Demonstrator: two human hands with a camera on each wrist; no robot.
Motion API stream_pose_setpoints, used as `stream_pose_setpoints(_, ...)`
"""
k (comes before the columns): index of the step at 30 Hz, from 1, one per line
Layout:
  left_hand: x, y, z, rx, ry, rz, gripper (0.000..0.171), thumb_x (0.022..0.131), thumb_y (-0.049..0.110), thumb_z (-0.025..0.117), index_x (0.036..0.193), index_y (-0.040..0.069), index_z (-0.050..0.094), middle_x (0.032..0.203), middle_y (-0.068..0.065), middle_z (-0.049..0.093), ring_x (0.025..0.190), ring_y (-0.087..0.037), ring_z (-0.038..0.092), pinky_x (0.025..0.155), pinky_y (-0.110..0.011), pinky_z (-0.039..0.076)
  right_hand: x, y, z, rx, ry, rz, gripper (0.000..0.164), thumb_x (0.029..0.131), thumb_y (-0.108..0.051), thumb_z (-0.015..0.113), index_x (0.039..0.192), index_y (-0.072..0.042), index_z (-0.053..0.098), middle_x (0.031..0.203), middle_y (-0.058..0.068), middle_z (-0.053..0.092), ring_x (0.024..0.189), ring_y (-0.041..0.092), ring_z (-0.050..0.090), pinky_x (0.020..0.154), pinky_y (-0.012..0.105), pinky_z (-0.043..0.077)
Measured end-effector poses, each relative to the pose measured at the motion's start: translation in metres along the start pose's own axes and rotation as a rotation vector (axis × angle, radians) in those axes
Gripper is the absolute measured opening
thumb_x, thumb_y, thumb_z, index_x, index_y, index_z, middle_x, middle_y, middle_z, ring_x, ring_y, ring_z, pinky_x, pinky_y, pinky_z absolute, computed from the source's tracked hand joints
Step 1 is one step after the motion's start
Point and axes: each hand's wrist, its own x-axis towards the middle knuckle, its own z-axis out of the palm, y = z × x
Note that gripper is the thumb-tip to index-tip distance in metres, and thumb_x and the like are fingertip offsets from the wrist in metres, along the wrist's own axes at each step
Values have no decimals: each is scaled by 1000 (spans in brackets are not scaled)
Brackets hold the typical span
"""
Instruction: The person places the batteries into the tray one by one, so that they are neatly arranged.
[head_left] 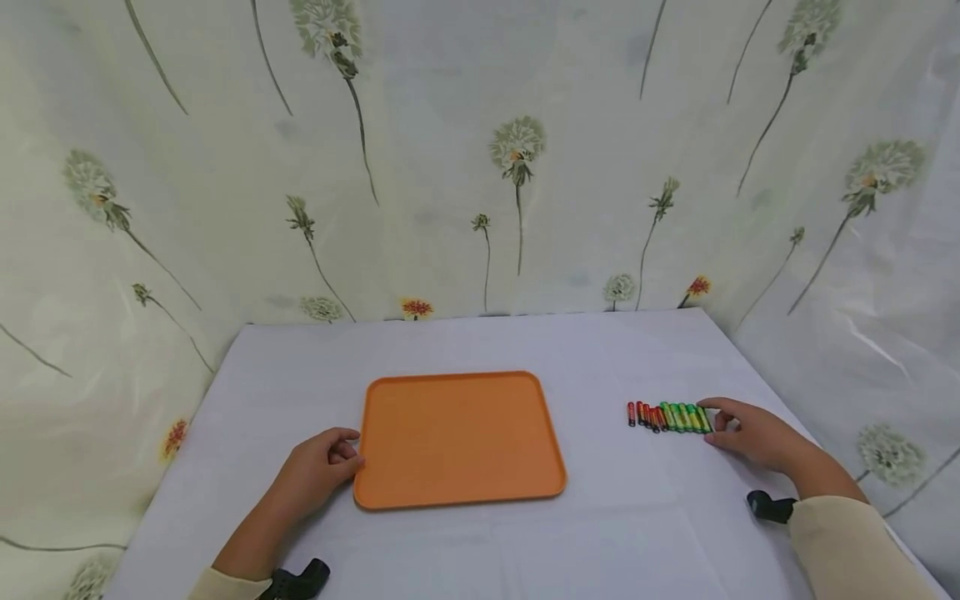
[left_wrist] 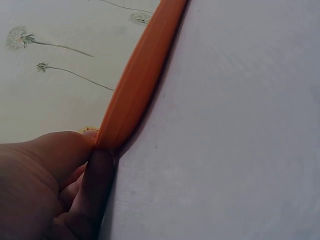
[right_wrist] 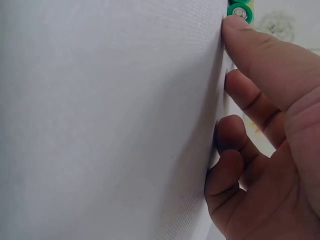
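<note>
Orange tray [head_left: 461, 437] lies flat at the centre of the desk [head_left: 465, 342], empty. Left hand [head_left: 318, 468] rests at its near-left corner, fingers curled against the rim; the left wrist view shows thumb and finger touching the edge, likely to steady the tray, though a real grip cannot be confirmed.

Row of batteries [head_left: 669, 417] lies side by side to the right of the tray, well apart from it: red ones left, green ones right. Right hand [head_left: 750, 433] sits at the row's right end, fingers loosely bent, thumb tip touching the last green battery; it holds nothing.
</note>
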Motion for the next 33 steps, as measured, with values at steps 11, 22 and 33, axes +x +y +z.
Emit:
stream_pose_setpoints(11,-2,6,-2,3,3,8,40,94,21,80,128,6,68,96,3,69,83,-8,63,75,-25,52,-6,3,-4,23,33,72,68,93,-31,79,148,-3,51,110,6,65,104,30,61,80,42,51)
stream_pose_setpoints(22,-5,6,3,-8,-15,-10,40,94,21,80,128,5,68,96,3,69,84,-9,63,75,-27,52,-13,-10,-5,15,71,83,69,95,-30,76,152,-5,47,117,12,67,109,36,63,81,45,55)
stream_pose_setpoints(33,-3,3,1,-7,-2,-21,38,95,19,78,129,7,67,97,2,68,86,-11,62,77,-26,52,-3,-55,-8,-13,102,47,64,96,-27,77,150,-8,50,113,10,68,99,28,59,71,34,50)
